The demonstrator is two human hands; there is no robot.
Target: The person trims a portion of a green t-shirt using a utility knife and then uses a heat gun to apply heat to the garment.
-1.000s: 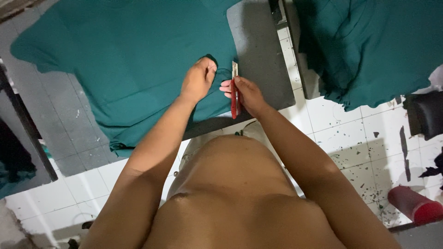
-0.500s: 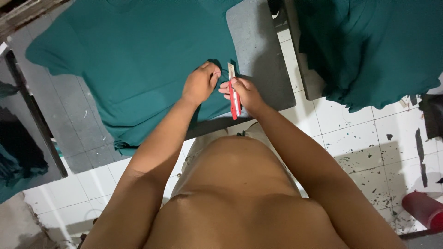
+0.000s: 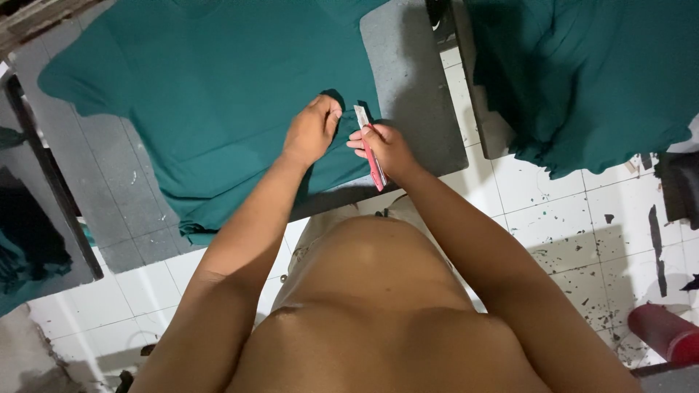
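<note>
A teal garment [image 3: 211,94] lies spread over a grey flat board [image 3: 415,94] in front of me. My left hand [image 3: 312,129] presses down on the garment's edge near the board's front, fingers curled on the cloth. My right hand [image 3: 386,149] is just to its right, closed around a thin red and white stick-like tool [image 3: 371,149] that points away from me along the cloth's edge. The two hands are a few centimetres apart.
A second heap of teal cloth [image 3: 582,73] rests on another surface at the right. White floor tiles [image 3: 568,218] speckled with dark paint show below. A red cylindrical object [image 3: 666,331] lies on the floor at the lower right. Dark frames stand at the left.
Both hands stay on the garment's edge with the tool still held. The view has shifted slightly, and the left hand's fingers have flattened a little on the cloth.
</note>
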